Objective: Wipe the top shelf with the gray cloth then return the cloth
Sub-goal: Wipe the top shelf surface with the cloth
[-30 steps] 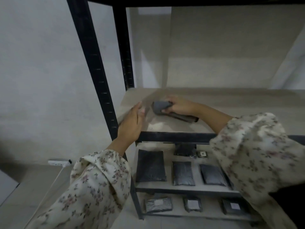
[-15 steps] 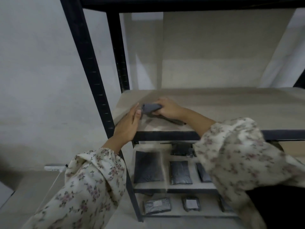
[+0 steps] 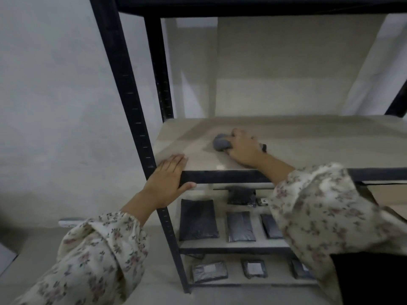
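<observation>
Head view.

- The gray cloth (image 3: 221, 143) is bunched into a wad on the top shelf (image 3: 312, 142), left of centre and about mid-depth.
- The right hand (image 3: 243, 148) lies curled over the wad's right side, gripping it and pressing it to the board. Most of the visible cloth sticks out to the left of the fingers, and a dark scrap shows at the hand's right edge. The wad has no clear long axis.
- The left hand (image 3: 168, 177) lies flat on the front-left corner, just beside the upright post (image 3: 132, 106). Its fingers are straight and together on the board and its thumb runs along the front rail (image 3: 222, 176). It does not touch the cloth.
- Room: bare board runs far to the right and back to the wall, with a shorter stretch to the left edge. Judgement: the next stroke is a sweep by the right hand, with the rail as its front limit.
- Dark packets (image 3: 198, 219) lie on the lower shelves.
</observation>
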`<state>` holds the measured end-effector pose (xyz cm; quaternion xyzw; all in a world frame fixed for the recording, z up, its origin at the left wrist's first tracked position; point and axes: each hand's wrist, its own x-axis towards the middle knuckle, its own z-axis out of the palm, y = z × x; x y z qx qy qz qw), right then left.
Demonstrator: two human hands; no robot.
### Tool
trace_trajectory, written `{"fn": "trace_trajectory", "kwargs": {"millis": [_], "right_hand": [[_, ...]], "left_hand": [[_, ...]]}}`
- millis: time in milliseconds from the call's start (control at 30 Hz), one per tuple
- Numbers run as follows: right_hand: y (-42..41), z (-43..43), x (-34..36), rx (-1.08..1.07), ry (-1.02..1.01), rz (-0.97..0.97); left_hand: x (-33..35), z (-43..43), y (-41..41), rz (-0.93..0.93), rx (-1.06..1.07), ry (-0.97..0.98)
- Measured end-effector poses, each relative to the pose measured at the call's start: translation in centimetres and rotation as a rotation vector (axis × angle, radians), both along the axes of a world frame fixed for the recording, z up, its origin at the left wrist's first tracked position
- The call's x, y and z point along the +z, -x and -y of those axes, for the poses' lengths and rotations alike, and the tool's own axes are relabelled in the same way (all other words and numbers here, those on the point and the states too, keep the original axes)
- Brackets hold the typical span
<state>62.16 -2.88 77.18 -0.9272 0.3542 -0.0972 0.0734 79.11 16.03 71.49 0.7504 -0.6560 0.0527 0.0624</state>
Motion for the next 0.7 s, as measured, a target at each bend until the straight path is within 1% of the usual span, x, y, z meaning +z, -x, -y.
{"fn": "trace_trajectory", "kwargs": {"millis": [33,67,100,133,200,233,267,300,333,367,400,433,467,500,533,600,633,667,700], "right_hand": [[-0.1,-1.2,-1.0,0.003,0.101,-0.064],[0.1,-2.4,-1.5,0.051,0.14,-0.06],[0.3,-3.5,-1.5,0.125,0.13,-0.022],[0.8,-4.0,-1.4,0.218,0.077,0.025],[1.5,-4.4,-0.4,0.366,-0.158,0.101],[1.5,-4.1,0.1,0.369,-0.269,0.157],[1.2,-3.5,0.4,0.319,-0.324,0.233],[0.8,-3.1,0.7,0.237,-0.295,0.27],[0.2,-2.8,0.7,0.149,-0.194,0.254],[-0.3,-2.8,0.4,0.08,-0.064,0.188],[-0.6,-3.0,-0.1,0.06,0.047,0.114],[-0.8,-3.5,-0.8,0.087,0.117,0.076],[-0.6,-4.0,-1.4,0.149,0.143,0.07],[-0.3,-4.5,-1.7,0.229,0.123,0.081],[0.2,-4.7,-1.5,0.315,0.047,0.095],[0.9,-4.3,0.1,0.445,-0.209,0.095],[0.7,-3.7,0.9,0.463,-0.29,0.102],[0.3,-3.0,1.5,0.447,-0.306,0.126],[-0.4,-2.4,1.8,0.404,-0.277,0.157]], "left_hand": [[0.0,0.0,0.0,0.016,-0.004,-0.002],[-0.1,0.0,0.0,0.027,-0.008,0.004],[-0.2,0.1,-0.1,0.029,-0.009,0.013],[-0.3,0.2,-0.1,0.03,-0.01,0.025],[-0.6,0.4,0.0,0.038,-0.009,0.069],[-0.7,0.4,0.1,0.043,-0.007,0.093],[-0.8,0.5,0.2,0.048,-0.007,0.114],[-0.9,0.5,0.3,0.052,-0.007,0.131],[-1.0,0.5,0.3,0.057,-0.003,0.149],[-1.1,0.5,0.3,0.062,0.004,0.163],[-1.2,0.5,0.3,0.069,0.014,0.173],[-1.3,0.5,0.3,0.075,0.022,0.184],[-1.5,0.5,0.4,0.076,0.029,0.202],[-1.6,0.5,0.5,0.075,0.038,0.225],[-1.8,0.5,0.6,0.072,0.046,0.249],[-2.2,0.5,0.8,0.07,0.052,0.296],[-2.4,0.6,0.8,0.068,0.051,0.316],[-2.5,0.6,0.8,0.063,0.047,0.334],[-2.7,0.6,0.7,0.058,0.044,0.35]]}}
